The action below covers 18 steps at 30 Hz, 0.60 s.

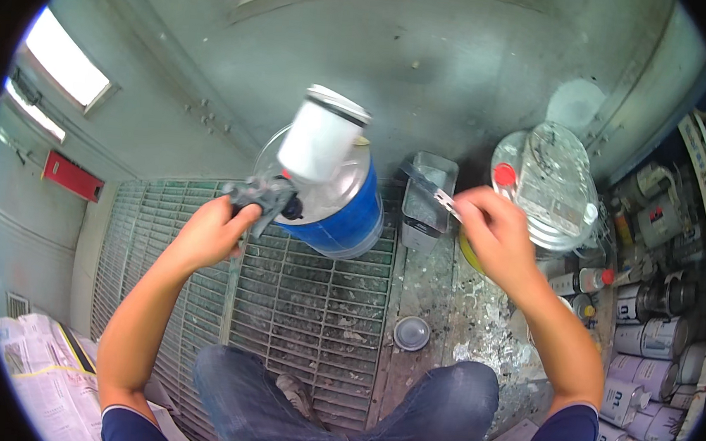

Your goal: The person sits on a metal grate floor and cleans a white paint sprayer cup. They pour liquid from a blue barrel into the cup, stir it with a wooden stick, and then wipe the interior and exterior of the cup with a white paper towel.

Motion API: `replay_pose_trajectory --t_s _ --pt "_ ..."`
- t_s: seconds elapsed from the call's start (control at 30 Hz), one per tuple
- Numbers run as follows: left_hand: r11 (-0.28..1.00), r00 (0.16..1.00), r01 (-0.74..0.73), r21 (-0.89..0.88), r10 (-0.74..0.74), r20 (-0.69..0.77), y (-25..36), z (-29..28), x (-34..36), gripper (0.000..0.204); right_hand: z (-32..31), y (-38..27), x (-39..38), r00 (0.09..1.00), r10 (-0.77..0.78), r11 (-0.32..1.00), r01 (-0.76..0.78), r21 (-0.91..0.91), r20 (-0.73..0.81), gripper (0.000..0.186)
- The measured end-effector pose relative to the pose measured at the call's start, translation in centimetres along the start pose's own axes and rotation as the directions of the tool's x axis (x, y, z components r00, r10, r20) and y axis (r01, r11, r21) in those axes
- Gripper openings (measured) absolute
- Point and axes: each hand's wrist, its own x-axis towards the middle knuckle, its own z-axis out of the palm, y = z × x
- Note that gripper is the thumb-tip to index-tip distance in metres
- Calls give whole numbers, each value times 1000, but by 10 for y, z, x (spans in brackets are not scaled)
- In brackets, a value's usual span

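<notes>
My left hand (210,230) is closed round a dark, paint-stained spray gun (262,195). A white cup (319,139) with a black band near its top is tilted above the gun and seems joined to it. Behind them stands a blue drum (331,234) with a metal top. My right hand (497,236) pinches the end of a flat mixing stick (432,189), dark along most of its length and pale with holes near my fingers. The stick slants over a rectangular grey container (427,226); whether it touches the container I cannot tell.
Metal cans with a red cap (504,174) stand at the right. Shelves beyond hold several paint tins (651,337). A small round lid (411,333) lies on the stained floor beside the metal grating (313,300). Newspaper (50,379) is at lower left.
</notes>
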Motion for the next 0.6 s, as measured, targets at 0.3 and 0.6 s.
replay_pose_trajectory --t_s 0.3,0.6 --pt "802 929 129 -583 -303 -211 -213 25 -98 35 212 65 180 918 -21 665 309 -680 397 21" --pt "948 823 -101 -301 -91 -561 -348 135 -126 16 238 108 218 954 127 673 118 -730 271 25"
